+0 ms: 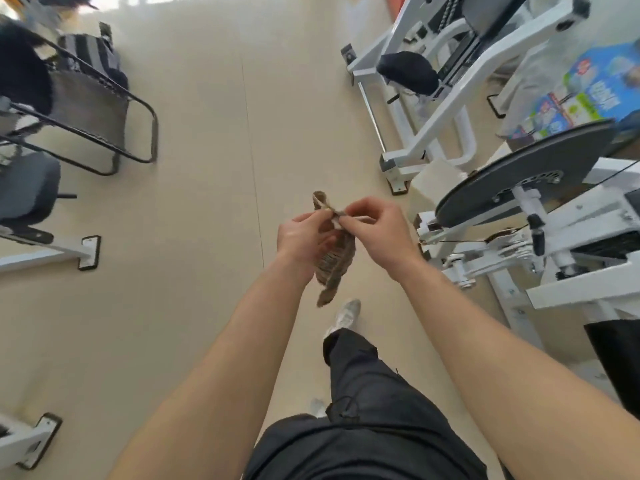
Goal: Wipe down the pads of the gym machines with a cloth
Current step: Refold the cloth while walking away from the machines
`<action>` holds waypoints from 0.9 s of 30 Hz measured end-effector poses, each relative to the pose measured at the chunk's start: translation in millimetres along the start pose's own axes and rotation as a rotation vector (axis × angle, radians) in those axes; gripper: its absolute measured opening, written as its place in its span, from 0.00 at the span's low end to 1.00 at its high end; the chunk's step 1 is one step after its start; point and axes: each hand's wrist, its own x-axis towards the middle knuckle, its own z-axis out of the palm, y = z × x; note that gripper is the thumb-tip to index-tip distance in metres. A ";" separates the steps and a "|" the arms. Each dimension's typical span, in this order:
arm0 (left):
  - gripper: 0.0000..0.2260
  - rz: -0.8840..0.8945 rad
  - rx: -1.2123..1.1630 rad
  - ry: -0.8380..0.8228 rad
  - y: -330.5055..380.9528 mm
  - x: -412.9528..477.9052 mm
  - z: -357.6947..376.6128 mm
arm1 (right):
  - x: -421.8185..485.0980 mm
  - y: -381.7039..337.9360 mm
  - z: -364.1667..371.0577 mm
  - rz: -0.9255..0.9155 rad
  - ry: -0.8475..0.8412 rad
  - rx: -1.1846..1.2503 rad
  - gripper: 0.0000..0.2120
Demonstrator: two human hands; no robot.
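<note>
centre of the frame: pinching the striped cloth (335, 259) by its upper edge with both the left hand (302, 235) and the right hand (375, 226), letting the rest dangle above the pale floor (207, 237), touching no pad. looks like unfolding or readying, not wiping yet. next, likely: carrying it to the black pad (407, 72) at upper right, then pressing a flat face against it.

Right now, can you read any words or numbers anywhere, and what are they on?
No text can be read.
On the colourful pack: big print, too blurred to read.
On the cloth: stripes only, no words.
On the white machine: no label that shows.
</note>
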 end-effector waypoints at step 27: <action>0.13 0.038 0.330 -0.823 236.9 343.0 259.4 | 401.4 -100.8 -154.2 0.190 0.298 0.484 0.07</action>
